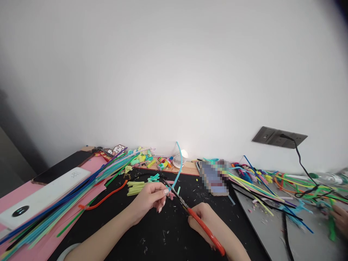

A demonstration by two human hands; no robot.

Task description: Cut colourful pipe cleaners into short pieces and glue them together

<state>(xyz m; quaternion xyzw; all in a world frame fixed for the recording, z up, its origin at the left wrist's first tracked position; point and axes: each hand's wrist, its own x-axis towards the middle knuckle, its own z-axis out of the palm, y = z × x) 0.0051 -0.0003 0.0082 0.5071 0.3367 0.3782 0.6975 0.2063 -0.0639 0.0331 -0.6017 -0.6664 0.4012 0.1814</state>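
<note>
Head cam shows scissors (194, 215) over blk worktop (119, 246), wht wall (174, 79) behind.

Left grip (154, 195) pinched, right grip (202, 217) curled fist-like, forearms (108, 232) angled inward

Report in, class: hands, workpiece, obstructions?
Left hand pinching light-blue fuzzy stem. Right hand gripping red-handled metal scissors, blades near stem. Lime-green fuzzy strips beside left hand; nothing visibly blocking.

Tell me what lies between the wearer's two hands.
In the head view, the blades of the red-handled scissors slant from the right hand toward the light-blue pipe cleaner in the left hand, above the black work surface.
</note>
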